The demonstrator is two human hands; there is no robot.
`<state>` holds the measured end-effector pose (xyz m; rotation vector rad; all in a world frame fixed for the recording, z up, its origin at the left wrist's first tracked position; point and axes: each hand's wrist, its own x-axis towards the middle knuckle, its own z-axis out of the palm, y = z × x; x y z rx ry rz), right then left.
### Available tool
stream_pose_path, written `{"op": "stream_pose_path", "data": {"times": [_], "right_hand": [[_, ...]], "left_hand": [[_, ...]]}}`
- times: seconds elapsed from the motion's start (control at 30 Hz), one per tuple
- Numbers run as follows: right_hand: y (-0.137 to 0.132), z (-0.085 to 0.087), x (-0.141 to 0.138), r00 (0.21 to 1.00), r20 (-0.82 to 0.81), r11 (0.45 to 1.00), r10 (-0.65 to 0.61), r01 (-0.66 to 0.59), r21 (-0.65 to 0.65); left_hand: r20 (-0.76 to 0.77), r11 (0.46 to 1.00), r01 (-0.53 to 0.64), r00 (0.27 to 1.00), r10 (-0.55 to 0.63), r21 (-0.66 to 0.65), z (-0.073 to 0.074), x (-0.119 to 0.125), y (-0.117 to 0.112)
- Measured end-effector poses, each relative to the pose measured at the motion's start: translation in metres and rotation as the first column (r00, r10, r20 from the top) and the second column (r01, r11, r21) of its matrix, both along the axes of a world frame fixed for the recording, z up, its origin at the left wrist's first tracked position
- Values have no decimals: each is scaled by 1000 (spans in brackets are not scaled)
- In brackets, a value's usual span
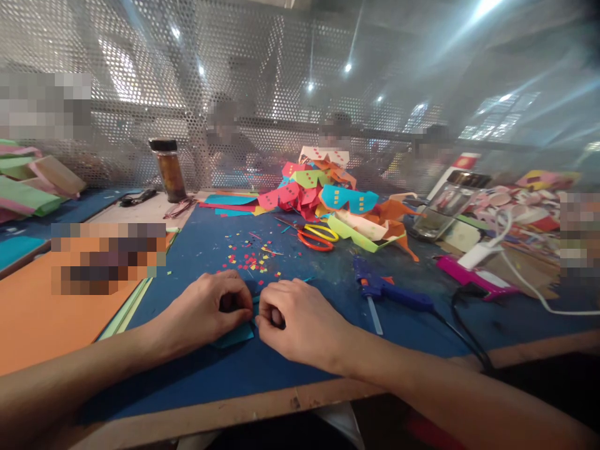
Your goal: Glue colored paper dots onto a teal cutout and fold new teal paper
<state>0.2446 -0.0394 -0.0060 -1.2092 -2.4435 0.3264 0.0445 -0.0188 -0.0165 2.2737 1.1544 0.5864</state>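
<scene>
My left hand (209,312) is closed in a pinch on a piece of blue paper (237,336), just above the dark blue table mat (187,375). Close beside it, my right hand (300,322) has its fingers curled together at the right edge of the same blue paper. Most of the paper is hidden by the fingers. Small red and yellow paper bits (253,259) lie scattered beyond my hands. Farther off lie scissors with orange and yellow handles (316,239). A blue glue gun (394,290) rests to the right of my right hand.
Folded coloured paper shapes (300,190) are heaped at the back. Orange sheets (42,312) lie at left, near a dark-lidded jar (169,172). At right are a glass bottle (443,209), a pink power strip (475,278) and cables. Perforated metal mesh (262,94) stands behind.
</scene>
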Motion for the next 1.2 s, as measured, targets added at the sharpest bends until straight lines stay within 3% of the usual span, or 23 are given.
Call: {"op": "stream_pose_path", "data": {"times": [0.67, 0.8, 0.93, 1.2], "right_hand": [[-1, -2, 1, 1000, -7, 1000, 5, -4, 21], [-2, -2, 8, 988, 16, 980, 153, -154, 123], [-5, -2, 15, 958, 168, 924, 233, -272, 270], [-5, -1, 17, 941, 228, 917, 252, -307, 254]], "left_hand": [[-16, 1000, -13, 1000, 14, 17, 0, 5, -1], [12, 1000, -14, 1000, 13, 23, -1, 4, -2], [20, 999, -33, 999, 33, 2, -2, 4, -2], [16, 998, -54, 998, 54, -34, -1, 3, -3]]}}
